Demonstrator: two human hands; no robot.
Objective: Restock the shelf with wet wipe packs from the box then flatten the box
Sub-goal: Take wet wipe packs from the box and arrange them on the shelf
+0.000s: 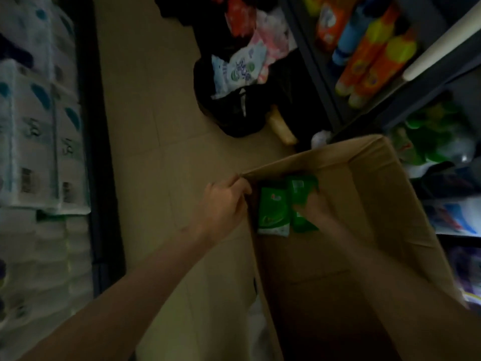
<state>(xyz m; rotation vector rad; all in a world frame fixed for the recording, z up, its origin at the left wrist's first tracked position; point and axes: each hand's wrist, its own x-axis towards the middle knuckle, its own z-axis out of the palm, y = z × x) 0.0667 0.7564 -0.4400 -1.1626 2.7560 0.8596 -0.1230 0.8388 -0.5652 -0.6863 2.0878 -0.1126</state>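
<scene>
Dim aisle floor [145, 152] runs between a paper-roll shelf [39, 126] at nine o'clock and a bottle shelf [377, 61] at two. I see the open cardboard box [390, 204] at five o'clock. My left hand [223, 204] curls around its corner. My right hand [315, 207] reaches inside, touching green wipe packs [276, 212]; I cannot tell its grip.

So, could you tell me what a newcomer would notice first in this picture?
Probably the big open box at lower right, with green packs in its far corner. The left hand grips its rim while the right hand reaches onto the packs. Bright orange bottles stand out on the shelf at upper right.
</scene>
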